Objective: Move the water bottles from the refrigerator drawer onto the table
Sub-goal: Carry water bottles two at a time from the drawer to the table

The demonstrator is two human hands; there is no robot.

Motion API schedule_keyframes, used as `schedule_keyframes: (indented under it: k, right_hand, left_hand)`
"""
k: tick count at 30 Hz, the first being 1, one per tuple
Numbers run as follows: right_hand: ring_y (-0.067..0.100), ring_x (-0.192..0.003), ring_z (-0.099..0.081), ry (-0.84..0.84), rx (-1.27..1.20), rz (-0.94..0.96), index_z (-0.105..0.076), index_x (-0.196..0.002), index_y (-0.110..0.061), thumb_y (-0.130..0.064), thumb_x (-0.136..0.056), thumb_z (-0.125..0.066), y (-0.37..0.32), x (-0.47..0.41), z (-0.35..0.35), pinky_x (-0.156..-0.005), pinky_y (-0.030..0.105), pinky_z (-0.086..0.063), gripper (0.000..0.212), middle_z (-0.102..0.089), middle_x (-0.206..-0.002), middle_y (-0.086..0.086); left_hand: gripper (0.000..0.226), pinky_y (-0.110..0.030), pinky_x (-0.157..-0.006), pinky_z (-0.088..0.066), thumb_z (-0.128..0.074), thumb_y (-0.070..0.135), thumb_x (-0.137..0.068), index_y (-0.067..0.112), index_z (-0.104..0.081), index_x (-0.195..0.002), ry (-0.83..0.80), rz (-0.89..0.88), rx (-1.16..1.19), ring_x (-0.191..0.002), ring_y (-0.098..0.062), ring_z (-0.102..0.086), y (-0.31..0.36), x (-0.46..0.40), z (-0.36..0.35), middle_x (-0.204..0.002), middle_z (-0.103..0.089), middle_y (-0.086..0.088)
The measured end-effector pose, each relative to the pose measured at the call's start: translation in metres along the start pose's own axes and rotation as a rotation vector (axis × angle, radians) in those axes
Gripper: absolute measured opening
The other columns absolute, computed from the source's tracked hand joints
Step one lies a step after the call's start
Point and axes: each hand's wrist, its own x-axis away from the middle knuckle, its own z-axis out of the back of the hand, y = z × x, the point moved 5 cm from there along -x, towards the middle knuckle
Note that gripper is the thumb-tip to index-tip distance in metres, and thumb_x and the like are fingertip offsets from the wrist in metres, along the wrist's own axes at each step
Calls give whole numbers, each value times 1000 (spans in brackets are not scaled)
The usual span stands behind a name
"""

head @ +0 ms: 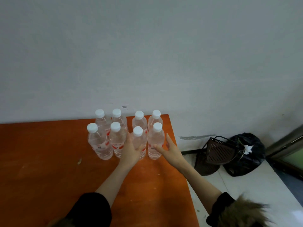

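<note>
Black sleeves, one with a fur cuff at the lower right, lead out to two bare forearms stretched over the orange counter (49, 161). Eight bottles (100, 141) stand upright there in two rows of four, close to the far edge against the wall (147, 46). The left hand (131, 151) wraps the lower body of the third front bottle (139, 141), thumb on its near face. The right hand (168, 148) has its grip wide: fingers straight, thumb touching the fourth front bottle (155, 141), the palm just beside it.

By the look of it this is the set-down step, with the last pair just placed and one hand already letting go. Neither the refrigerator nor its drawer is in view, so whether more bottles remain cannot be told. The next move likely calls for both hands to come straight back toward the body without brushing the tight rows.

Room is uneven. The fourth bottles stand near the counter's right edge, with the floor, a dark basket (218, 151) and a black bag (246, 153) below. To the left and front, the counter offers broad open surface for further bottles.
</note>
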Motion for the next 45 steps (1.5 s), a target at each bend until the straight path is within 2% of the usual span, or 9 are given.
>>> schedule_keyframes:
  k: [6,10,14,18,26,29,35,38,45]
  right_hand:
    - [20,-144,-16,86,374,97,-7,-149,-22,-50,-88,-51,-7,63,23,-117,44,-19,81,-13,-158,1]
    - [22,-146,-3,92,803,148,1,-149,-30,-58,-90,-40,-7,110,46,-116,56,-6,78,2,-159,-1]
    - [22,-146,5,245,1024,200,2,-148,-35,-65,-88,-34,-20,162,91,-113,58,-1,77,7,-159,-2]
    - [23,-146,7,482,1098,150,3,-148,-35,-71,-84,-31,-29,231,151,-112,58,1,80,8,-159,-2]
    - [23,-146,5,860,1147,-63,1,-148,-36,-78,-76,-20,-25,408,194,-112,58,-1,85,3,-159,-1]
    - [23,-146,5,919,1134,-179,1,-147,-37,-76,-79,-24,-4,478,182,-112,58,-2,83,4,-159,-2]
    - [22,-146,6,1003,1100,-418,4,-147,-37,-77,-78,-19,38,626,165,-112,58,-2,83,5,-159,-2]
    - [24,-146,3,1058,1095,-546,7,-146,-39,-79,-74,-11,59,705,161,-111,59,1,85,4,-159,-1]
    - [20,-145,7,1192,1007,-751,10,-145,-38,-78,-76,-19,111,886,164,-109,55,11,85,4,-158,0]
  left_hand:
    - [64,-18,-97,-32,-57,30,-90,33,-22,-143,-57,-173,-107,-128,-5,-33,21,60,-1,-139,-31,19]
    - [69,-31,-112,-22,-53,45,-88,31,-19,-146,-194,-347,-243,-140,-10,-22,45,106,-12,-153,-23,10]
    - [82,-47,-114,-2,-40,60,-87,32,8,-147,-132,-564,-662,-142,-14,14,87,132,-10,-153,17,11]
    - [80,-50,-114,4,-33,65,-87,31,7,-147,-47,-759,-828,-143,-20,17,152,156,-11,-153,19,7]
    - [72,-49,-113,12,-13,69,-83,42,29,-134,-158,-1057,-687,-140,-15,25,228,262,-55,-147,29,13]
    - [72,-49,-113,10,-6,72,-78,41,28,-134,-283,-1113,-672,-141,-17,23,223,323,-79,-149,27,12]
    - [72,-50,-114,4,-26,62,-88,34,7,-146,-460,-1250,-591,-144,-19,14,223,446,-121,-157,10,6]
    - [71,-51,-115,3,-27,60,-89,33,4,-147,-546,-1352,-566,-144,-20,12,226,515,-147,-158,8,6]
    - [70,-49,-115,5,-22,64,-86,37,6,-145,-708,-1539,-449,-141,-13,19,247,678,-222,-151,16,14]
